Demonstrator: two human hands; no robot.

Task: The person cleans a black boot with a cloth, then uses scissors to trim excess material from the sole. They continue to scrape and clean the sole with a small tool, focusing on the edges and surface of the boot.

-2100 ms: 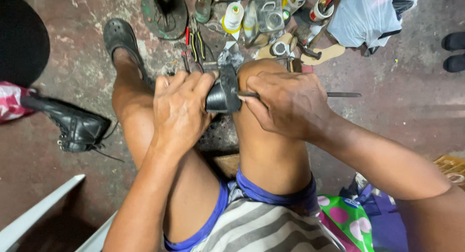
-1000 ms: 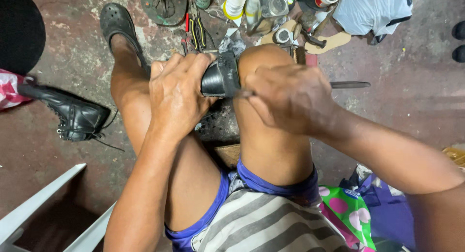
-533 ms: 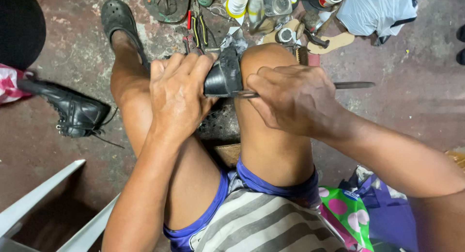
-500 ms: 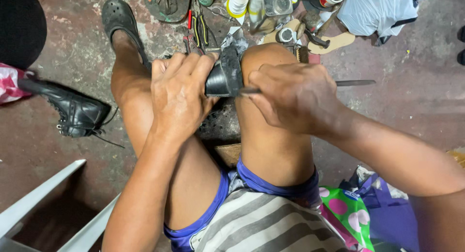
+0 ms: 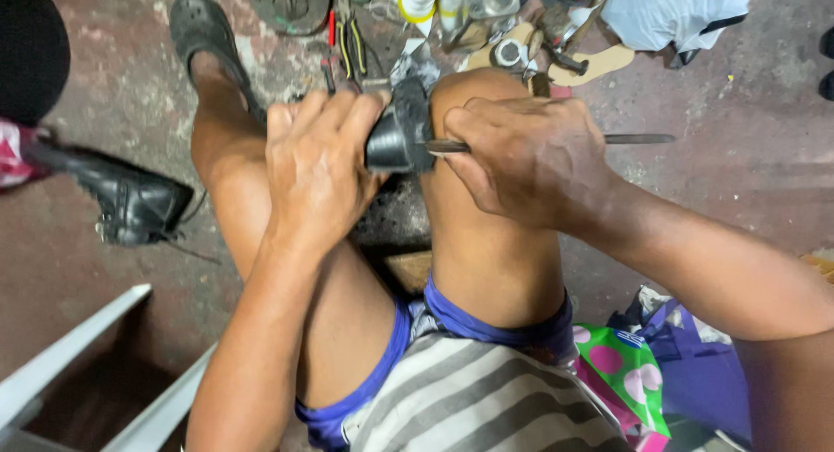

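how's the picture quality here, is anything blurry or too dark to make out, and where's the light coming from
Head view: light falls from above, bright on the left hand, right hand and knees; the black shoe they grip is dark, detail lost; the metal tool shows a faint sheen; the floor clutter along the top edge is soft; wide-lens stretch at the corners.

one head-worn camera looks steeply down from close above the knees (image 5: pixel 486 96), with the floor (image 5: pixel 747 200) around the lap.
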